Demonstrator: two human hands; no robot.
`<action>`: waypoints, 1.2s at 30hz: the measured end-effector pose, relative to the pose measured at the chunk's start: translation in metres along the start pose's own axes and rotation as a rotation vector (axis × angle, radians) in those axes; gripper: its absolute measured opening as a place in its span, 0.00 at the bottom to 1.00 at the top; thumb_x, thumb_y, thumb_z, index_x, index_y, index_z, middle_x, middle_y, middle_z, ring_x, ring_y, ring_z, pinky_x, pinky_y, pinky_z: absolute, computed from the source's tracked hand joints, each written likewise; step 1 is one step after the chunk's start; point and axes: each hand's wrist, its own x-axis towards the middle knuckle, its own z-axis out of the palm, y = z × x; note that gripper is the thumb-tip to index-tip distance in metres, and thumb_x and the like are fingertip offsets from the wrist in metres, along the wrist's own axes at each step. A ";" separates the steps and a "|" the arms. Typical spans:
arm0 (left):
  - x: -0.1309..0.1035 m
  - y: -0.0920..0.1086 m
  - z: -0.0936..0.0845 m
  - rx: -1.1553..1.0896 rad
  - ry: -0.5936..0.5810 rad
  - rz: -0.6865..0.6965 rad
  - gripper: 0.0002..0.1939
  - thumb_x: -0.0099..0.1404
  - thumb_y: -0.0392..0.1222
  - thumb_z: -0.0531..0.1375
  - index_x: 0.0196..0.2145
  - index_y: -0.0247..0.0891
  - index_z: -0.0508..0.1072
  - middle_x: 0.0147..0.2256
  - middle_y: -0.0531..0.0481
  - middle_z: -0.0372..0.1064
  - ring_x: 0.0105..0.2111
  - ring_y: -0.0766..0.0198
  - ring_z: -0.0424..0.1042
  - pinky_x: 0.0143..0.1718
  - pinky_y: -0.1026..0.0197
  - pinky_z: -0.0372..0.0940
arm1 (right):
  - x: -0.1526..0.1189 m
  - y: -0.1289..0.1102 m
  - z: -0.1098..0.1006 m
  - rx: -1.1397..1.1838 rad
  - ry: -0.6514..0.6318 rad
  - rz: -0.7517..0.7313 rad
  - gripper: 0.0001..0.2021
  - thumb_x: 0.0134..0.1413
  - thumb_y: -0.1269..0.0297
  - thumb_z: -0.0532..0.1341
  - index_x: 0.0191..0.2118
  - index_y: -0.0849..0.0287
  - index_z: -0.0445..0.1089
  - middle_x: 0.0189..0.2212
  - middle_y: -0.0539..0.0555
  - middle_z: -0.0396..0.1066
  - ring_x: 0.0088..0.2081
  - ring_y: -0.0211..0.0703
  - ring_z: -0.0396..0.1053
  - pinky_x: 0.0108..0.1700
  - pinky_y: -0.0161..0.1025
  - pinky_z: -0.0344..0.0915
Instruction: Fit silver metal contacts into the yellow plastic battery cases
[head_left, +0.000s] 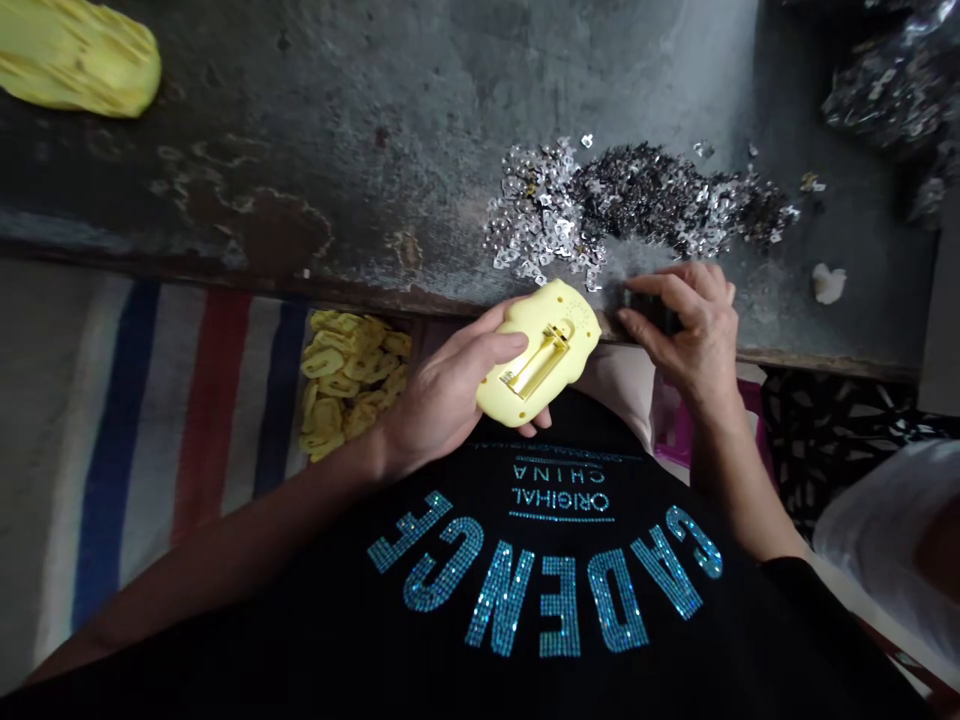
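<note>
A yellow plastic casing [576, 375] with a rectangular battery slot facing up lies in my left hand [450, 385], the thumb on its edge and the fingers underneath. My right hand [694, 325] is at the table's front edge, just right of the casing and not touching it. Its thumb and index finger are pinched close together; whatever may be between them is too small to make out. Small shiny metal pieces [645, 200] lie in a loose pile on the dark table [390, 150], beyond both hands.
Below the table edge at left are many yellow parts [352, 370], beside a striped sheet [217, 400]. Stacked yellow casings [90, 60] lie at the far left. A bag of metal pieces [892, 90] stands at the back right. Part of another person [892, 530] shows at right.
</note>
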 end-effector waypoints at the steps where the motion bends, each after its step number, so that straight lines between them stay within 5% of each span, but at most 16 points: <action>1: 0.000 0.000 0.000 0.001 0.000 0.001 0.41 0.71 0.51 0.64 0.76 0.32 0.66 0.43 0.38 0.86 0.25 0.56 0.82 0.22 0.60 0.74 | 0.000 0.000 0.001 -0.007 0.012 0.003 0.10 0.71 0.51 0.71 0.52 0.45 0.83 0.46 0.54 0.82 0.51 0.59 0.74 0.57 0.60 0.68; 9: 0.002 -0.005 0.000 -0.028 -0.024 0.013 0.37 0.73 0.52 0.64 0.75 0.35 0.69 0.41 0.42 0.84 0.25 0.57 0.81 0.23 0.60 0.75 | 0.000 -0.022 -0.012 0.136 0.035 -0.072 0.03 0.75 0.59 0.70 0.48 0.46 0.84 0.44 0.52 0.85 0.48 0.57 0.79 0.52 0.57 0.69; 17: 0.001 -0.010 0.007 -0.083 -0.069 0.049 0.30 0.77 0.51 0.60 0.71 0.37 0.75 0.40 0.46 0.81 0.24 0.59 0.78 0.22 0.59 0.74 | -0.005 -0.060 -0.045 0.256 -0.134 -0.198 0.04 0.77 0.59 0.69 0.52 0.43 0.82 0.45 0.51 0.86 0.45 0.55 0.80 0.52 0.57 0.70; 27: 0.000 -0.017 0.010 -0.086 -0.124 0.093 0.26 0.78 0.49 0.59 0.69 0.39 0.74 0.44 0.46 0.80 0.25 0.61 0.79 0.20 0.62 0.76 | 0.000 -0.067 -0.051 0.128 -0.134 -0.418 0.08 0.77 0.68 0.68 0.55 0.49 0.79 0.44 0.53 0.85 0.44 0.51 0.78 0.47 0.50 0.71; 32: -0.001 -0.018 0.012 -0.078 -0.104 0.093 0.27 0.77 0.49 0.59 0.68 0.39 0.74 0.56 0.39 0.79 0.36 0.55 0.82 0.21 0.63 0.76 | -0.002 -0.070 -0.052 -0.001 -0.107 -0.536 0.09 0.76 0.69 0.69 0.56 0.53 0.78 0.45 0.54 0.85 0.44 0.52 0.76 0.45 0.50 0.72; 36: 0.000 -0.020 0.012 -0.086 -0.106 0.103 0.25 0.76 0.48 0.60 0.66 0.39 0.75 0.55 0.39 0.77 0.40 0.52 0.80 0.22 0.62 0.77 | -0.007 -0.073 -0.052 -0.048 -0.071 -0.550 0.09 0.76 0.71 0.68 0.56 0.55 0.77 0.46 0.54 0.86 0.43 0.51 0.76 0.44 0.50 0.73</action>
